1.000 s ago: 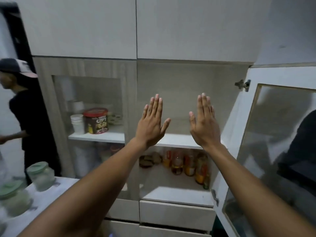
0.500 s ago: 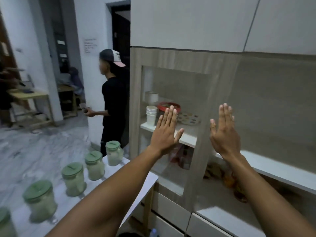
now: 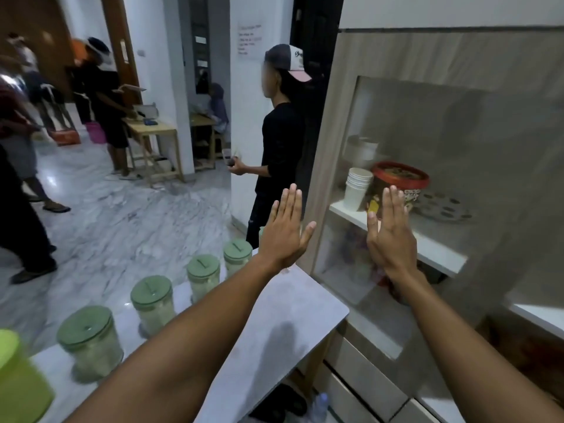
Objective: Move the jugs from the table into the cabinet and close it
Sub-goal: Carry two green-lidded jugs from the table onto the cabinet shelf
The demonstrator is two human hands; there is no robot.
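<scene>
**Both hands raised flat and empty; jugs stand on the table below the left arm**

The cabinet point(image 3: 341, 123) fills the space ahead of and beyond the right hand, its wood-grain frame holding a glass door point(image 3: 427, 166) that stands closed in front of the fingers. Whether the right palm touches the glass cannot be told.

The table point(image 3: 293, 306), pale and smooth-topped, lies beneath both forearms, its far corner just under the left wrist and close beside the cabinet frame.

A person in a black shirt and cap point(image 3: 280, 138) stands past the left fingertips, side on to the camera, beside the cabinet's edge. Further figures to the far left are blurred.

The left hand point(image 3: 285, 233) is spread flat, fingers together and pointing up, thumb out, holding nothing. The right hand point(image 3: 389, 236) is likewise flat and empty, fingers upward.

Four green-lidded jugs point(image 3: 203, 280) stand in a row on the table, below and to the left of the left forearm, running from near the left wrist back toward the camera. None touches either hand.

Behind the glass, just beyond the right fingertips, a red-lidded tub point(image 3: 403, 180) sits on a white shelf point(image 3: 439, 248), with a stack of paper cups point(image 3: 357, 190) between the two hands' lines and a patterned plate point(image 3: 445, 206) to the right of the right hand.
</scene>
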